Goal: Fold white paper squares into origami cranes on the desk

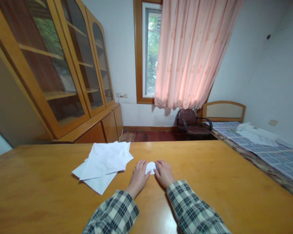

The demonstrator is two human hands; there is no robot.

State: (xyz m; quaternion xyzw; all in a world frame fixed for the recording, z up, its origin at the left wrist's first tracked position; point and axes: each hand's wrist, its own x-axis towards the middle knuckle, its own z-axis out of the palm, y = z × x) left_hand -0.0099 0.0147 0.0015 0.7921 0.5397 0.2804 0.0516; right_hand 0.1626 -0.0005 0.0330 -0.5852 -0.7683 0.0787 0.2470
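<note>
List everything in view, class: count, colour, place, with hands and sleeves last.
Wooden table: one, tan, foreground
Paper sheets: count unclear, white, overlapping on table's left half
Folded paper: one, white, table centre
Glass-door cabinet: one, tan, left
Window: one, brown-framed, background
Curtain: one, pink, across window's right side
Armchair: one, dark red, below curtain
Bed: one, blue plaid top, right
Unidentified items: count unclear, white, on bed
Socket plates: at least two, pale, left of window and right
Floor: one, dark red, behind table
Walls: at least two, white, background
Left hand, right hand: two, bare, at folded paper's sides
Sleeves: two, black-and-white plaid, forearms
</note>
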